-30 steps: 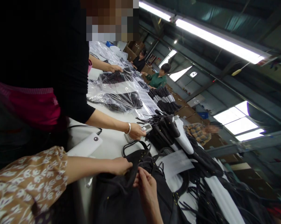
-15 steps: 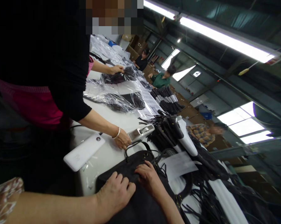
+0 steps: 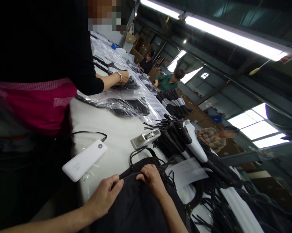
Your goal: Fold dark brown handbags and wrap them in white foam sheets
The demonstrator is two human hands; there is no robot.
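Note:
A black handbag (image 3: 136,207) lies before me on the table, its looped handle (image 3: 132,154) standing up at the far end. My left hand (image 3: 104,194) is closed on the left part of its upper edge, with the thumb on top. Along the same edge, my right hand (image 3: 151,178) pinches the fabric with bent fingers. The fingertips of both hands are partly hidden behind the cloth. Just beyond the handle sits a grey tool resembling a tape dispenser (image 3: 145,139). A white power bank (image 3: 84,160) with a black strap lies to the left of the bag.
At the left, a co-worker in a black top and pink apron (image 3: 39,106) reaches over plastic-wrapped black bags (image 3: 133,105). Stacked black bags with white wraps (image 3: 177,139) line the right side, near a translucent sheet (image 3: 188,173). Other people work farther back.
My hands have shifted from lying on the bag to gripping its upper edge, which is now lifted. The co-worker's hand has left the bag handle and moved back to the wrapped bags.

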